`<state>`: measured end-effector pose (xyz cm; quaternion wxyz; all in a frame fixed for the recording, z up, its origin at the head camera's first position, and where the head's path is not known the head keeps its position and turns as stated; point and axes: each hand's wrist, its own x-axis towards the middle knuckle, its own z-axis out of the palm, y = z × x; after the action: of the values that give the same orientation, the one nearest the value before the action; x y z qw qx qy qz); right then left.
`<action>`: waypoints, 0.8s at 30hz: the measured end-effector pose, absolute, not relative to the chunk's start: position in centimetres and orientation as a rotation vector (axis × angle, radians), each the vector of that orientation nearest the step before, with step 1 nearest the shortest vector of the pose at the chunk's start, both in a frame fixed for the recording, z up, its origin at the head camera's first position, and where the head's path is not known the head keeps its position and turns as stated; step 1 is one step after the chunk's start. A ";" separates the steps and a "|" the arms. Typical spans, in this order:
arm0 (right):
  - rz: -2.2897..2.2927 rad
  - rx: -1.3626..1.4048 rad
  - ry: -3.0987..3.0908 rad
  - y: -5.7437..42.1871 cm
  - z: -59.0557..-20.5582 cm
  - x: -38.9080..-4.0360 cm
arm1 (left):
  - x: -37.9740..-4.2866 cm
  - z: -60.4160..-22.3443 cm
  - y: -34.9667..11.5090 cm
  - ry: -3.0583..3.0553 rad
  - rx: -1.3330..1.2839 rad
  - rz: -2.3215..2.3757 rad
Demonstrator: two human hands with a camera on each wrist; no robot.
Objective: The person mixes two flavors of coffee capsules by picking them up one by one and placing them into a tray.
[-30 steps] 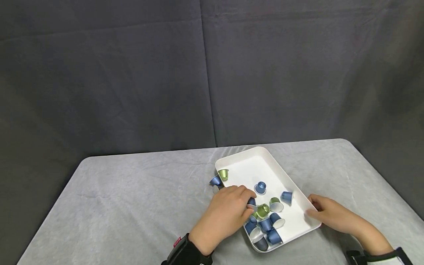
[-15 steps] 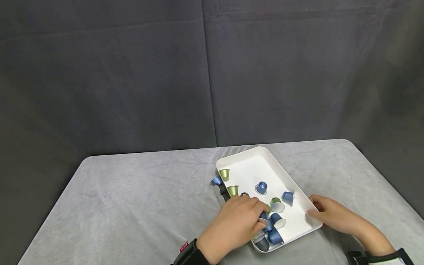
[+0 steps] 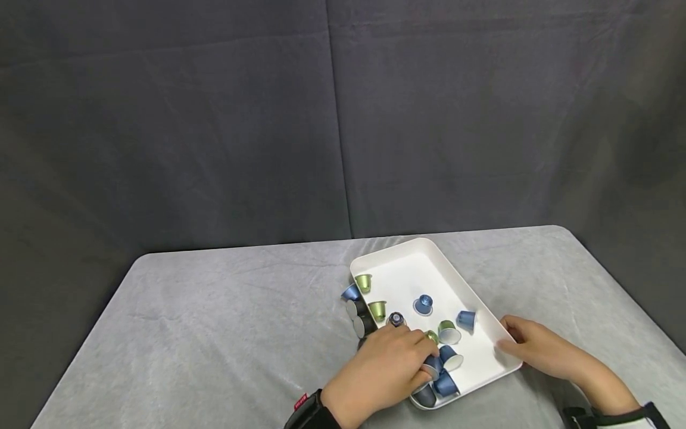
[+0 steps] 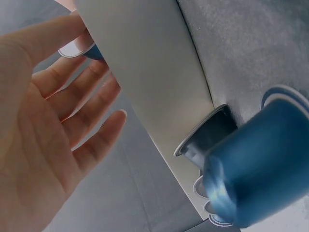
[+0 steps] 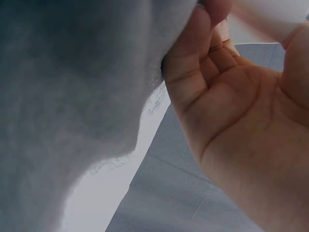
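My left hand [image 3: 383, 369] reaches over the left rim of a white tray [image 3: 399, 250], pinching a blue coffee capsule [image 3: 432, 366] between thumb and fingers. In the left wrist view that capsule [image 4: 79, 48] shows its pale lid, partly hidden by the hand [image 4: 63, 101] and the tray wall [image 4: 145, 87]. At the tray's right corner, my right hand [image 3: 541, 348] grips the rim, thumb inside. More blue capsules [image 3: 444, 384] and a dark grey one [image 3: 425, 395] lie close to the left fingers. Green capsules [image 3: 377, 310] stand along the left wall.
Outside the tray's left wall, a blue capsule [image 3: 351, 292] and dark capsules [image 3: 364, 325] lie on the grey cloth-covered table [image 3: 225, 333]. Inside, one blue capsule [image 3: 423, 304] stands apart and another [image 3: 466, 320] lies near the right wall. A dark curtain [image 3: 214, 131] hangs behind.
My left hand has moved right and nearer to me with the blue capsule, uncovering a green capsule, a dark one and others outside the tray. The right hand stays at the rim.
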<state>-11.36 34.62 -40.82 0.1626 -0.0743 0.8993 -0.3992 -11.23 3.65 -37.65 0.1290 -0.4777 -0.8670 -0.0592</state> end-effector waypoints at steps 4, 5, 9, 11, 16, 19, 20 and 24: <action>-1.130 -0.203 2.568 34.5 -40.7 -11.3 | -11.1 -37.7 3.7 -2.523 -1.391 -0.147; -1.128 -0.206 2.569 34.5 -40.7 -11.3 | -11.1 -37.7 3.7 -2.523 -1.392 -0.144; -1.126 -0.221 2.567 34.5 -40.6 -11.3 | -11.2 -37.8 3.8 -2.529 -1.402 -0.135; -1.130 -0.227 2.566 34.6 -40.6 -11.3 | -11.2 -37.9 3.8 -2.540 -1.410 -0.138; -1.138 -0.229 2.562 34.7 -40.8 -11.3 | -11.3 -37.9 3.9 -2.559 -1.428 -0.151; -1.148 -0.237 2.555 34.8 -41.0 -11.3 | -11.3 -37.8 3.8 -2.560 -1.430 -0.145; -1.153 -0.242 2.552 34.8 -41.0 -11.3 | -11.3 -37.8 3.8 -2.561 -1.429 -0.144; -1.159 -0.249 2.553 34.8 -41.1 -11.3 | -11.2 -37.7 3.7 -2.562 -1.419 -0.154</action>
<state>-11.31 34.82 -41.10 0.1628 -0.0873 0.8949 -0.4062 -11.24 3.74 -37.71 0.1041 -0.4812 -0.8688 -0.0521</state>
